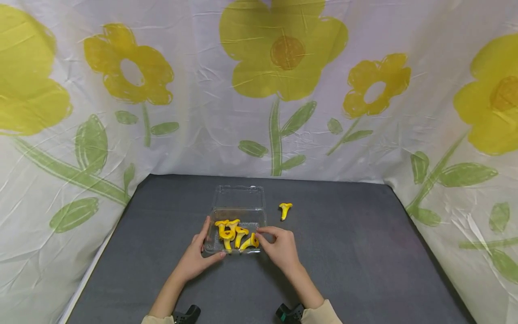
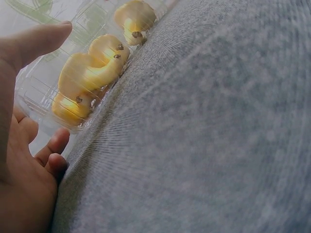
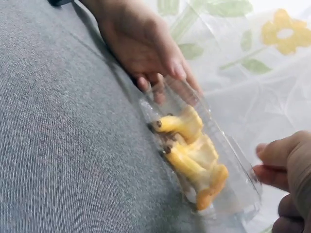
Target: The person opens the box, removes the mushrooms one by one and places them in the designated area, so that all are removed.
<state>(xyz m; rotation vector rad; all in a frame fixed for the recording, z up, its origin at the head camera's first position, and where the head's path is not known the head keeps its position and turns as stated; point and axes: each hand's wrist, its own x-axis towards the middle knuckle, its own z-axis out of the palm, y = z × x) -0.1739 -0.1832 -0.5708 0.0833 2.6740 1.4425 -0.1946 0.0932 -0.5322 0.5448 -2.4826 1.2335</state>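
A clear plastic clamshell box [image 1: 256, 220] stands on the grey cloth-covered worktop [image 1: 364, 252], its lid [image 1: 239, 196] folded open toward 12 o'clock. Inside, five yellow chanterelle mushrooms [image 1: 241, 232] can be made out: four grouped from the middle round to 10 o'clock, and one at 5 o'clock, lying slanted with its cap toward the right-hand wall. A lone chanterelle [image 1: 285, 210] rests outside on the worktop, well clear of the box at about 2 o'clock, with its cap toward 12 and its stem toward 6.

The left hand [image 1: 193, 261] steadies the box at 8 o'clock, spread wide, with fingers along the side wall and a straight thumb at the near corner. The right hand [image 1: 280, 249] is at 4 o'clock, thumb and index finger bent close together at the box's edge, beside the slanted mushroom; whether anything is pinched between those tips cannot be told. A beige sleeve [image 1: 322, 314] covers each forearm. Beyond the worktop hangs white cloth [image 1: 210, 126] printed with yellow flowers [image 1: 284, 49].
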